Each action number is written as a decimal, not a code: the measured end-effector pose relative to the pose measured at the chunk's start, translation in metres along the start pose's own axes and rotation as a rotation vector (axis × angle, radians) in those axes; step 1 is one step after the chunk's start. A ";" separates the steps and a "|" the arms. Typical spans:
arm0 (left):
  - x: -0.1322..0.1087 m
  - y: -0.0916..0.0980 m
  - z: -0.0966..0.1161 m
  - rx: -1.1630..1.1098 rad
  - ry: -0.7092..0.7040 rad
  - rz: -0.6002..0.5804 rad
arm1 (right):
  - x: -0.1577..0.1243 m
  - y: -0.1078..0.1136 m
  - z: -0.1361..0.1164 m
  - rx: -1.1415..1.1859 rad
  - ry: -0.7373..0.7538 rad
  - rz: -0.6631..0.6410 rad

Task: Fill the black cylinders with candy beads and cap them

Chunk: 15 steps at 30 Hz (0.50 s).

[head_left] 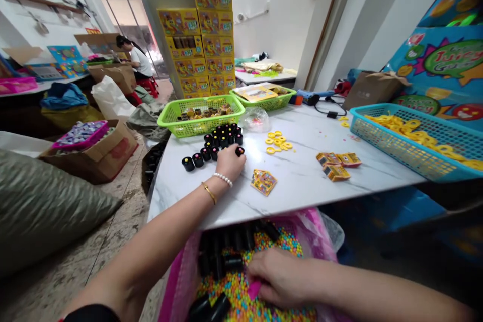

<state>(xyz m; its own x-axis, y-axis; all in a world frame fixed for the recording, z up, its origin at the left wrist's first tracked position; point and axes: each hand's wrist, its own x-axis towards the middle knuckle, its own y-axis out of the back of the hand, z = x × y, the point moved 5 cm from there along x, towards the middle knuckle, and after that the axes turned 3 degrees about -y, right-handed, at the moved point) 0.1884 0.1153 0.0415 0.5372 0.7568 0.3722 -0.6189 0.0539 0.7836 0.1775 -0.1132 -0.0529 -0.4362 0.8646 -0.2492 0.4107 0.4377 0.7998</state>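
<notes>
On the marble-patterned table (211,211), my left hand (230,163) is closed around a small black cylinder (240,151) with a coloured dot on top. Beside its fingers stands a group of similar black cylinders (222,136), some with pink or yellow tops. My right hand (279,271) reaches down into a pink bin (311,226) of small multicoloured candy balls (237,287). It is closed on a bright pink piece (254,289), mostly hidden by the fingers. More black tubes (232,261) lie among the candy balls.
Flat printed packets (264,182), yellow rings (277,142) and small yellow boxes (335,165) lie on the table. Green baskets (204,128) stand at the back, a blue basket (407,158) at right. Stacked yellow cartons (215,45) rise behind. A seated person (139,63) is far left.
</notes>
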 end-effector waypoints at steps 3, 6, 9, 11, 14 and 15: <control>0.002 -0.004 0.002 0.018 0.016 -0.018 | -0.005 0.005 -0.002 0.003 0.017 -0.005; -0.001 0.000 0.003 0.003 0.043 -0.018 | -0.008 0.008 -0.002 -0.001 0.023 -0.007; -0.030 0.022 0.013 -0.069 -0.035 0.038 | -0.011 0.010 0.005 -0.087 -0.042 0.024; -0.071 0.039 0.021 -0.086 -0.125 0.022 | -0.015 0.009 0.009 -0.189 -0.078 0.024; -0.151 0.049 0.023 -0.019 -0.275 -0.220 | -0.021 0.003 0.014 -0.328 -0.085 -0.043; -0.177 0.045 0.019 0.050 -0.328 -0.362 | -0.021 0.001 0.014 -0.361 -0.090 -0.072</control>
<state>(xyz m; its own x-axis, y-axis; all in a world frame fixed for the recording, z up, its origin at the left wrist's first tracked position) 0.0768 -0.0287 0.0205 0.8699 0.4496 0.2028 -0.3354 0.2378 0.9116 0.1982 -0.1274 -0.0549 -0.3753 0.8600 -0.3457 0.0661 0.3968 0.9155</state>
